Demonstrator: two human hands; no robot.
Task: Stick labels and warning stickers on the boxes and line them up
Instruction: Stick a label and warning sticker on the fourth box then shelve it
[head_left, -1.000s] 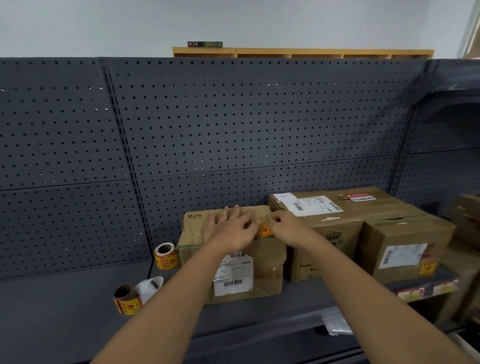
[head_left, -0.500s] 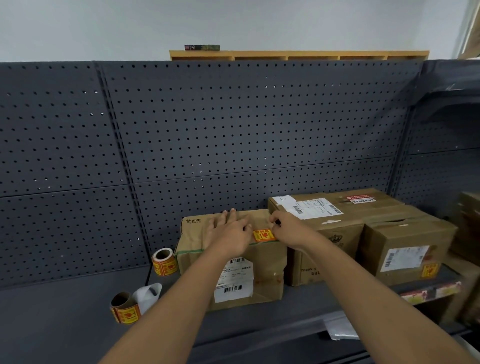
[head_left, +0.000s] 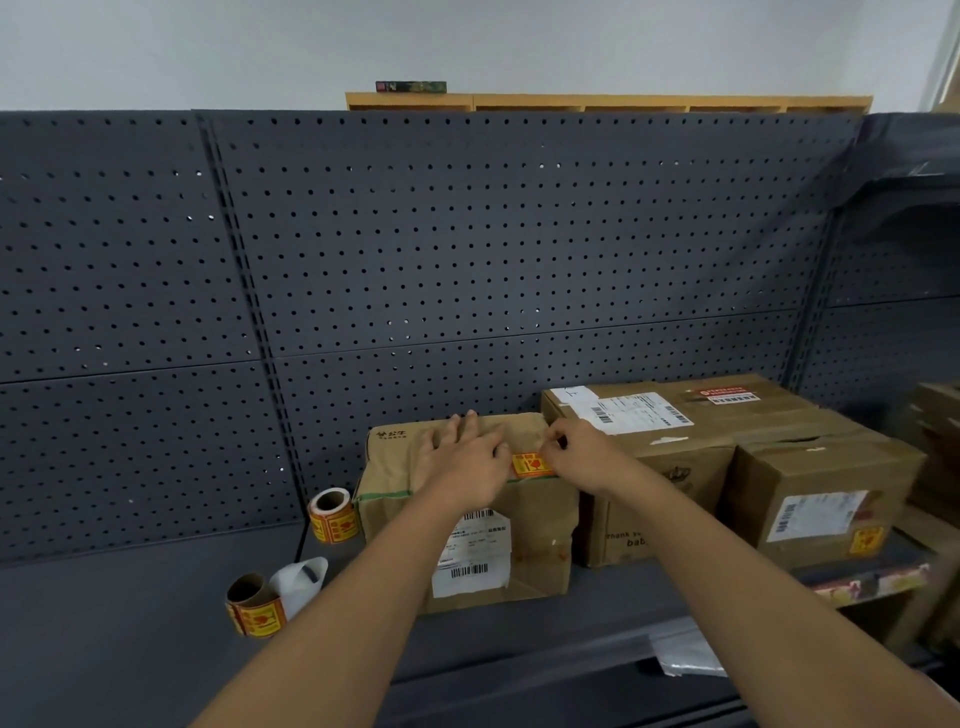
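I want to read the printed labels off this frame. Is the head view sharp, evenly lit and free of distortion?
Head view: lighting soft and even, no glare. Wide-angle bending curves the pegboard top edge and the shelf. The white shipping label on the box shows barcodes, but its small text is too soft to read. The orange warning sticker between the left hand and right hand is slightly blurred.

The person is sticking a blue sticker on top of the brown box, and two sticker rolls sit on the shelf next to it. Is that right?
Not quite. The sticker is yellow with red print, not blue, as the head view shows. The left hand lies flat on top of the brown box, the right hand works at the sticker's edge, and two sticker rolls do sit on the shelf beside it.
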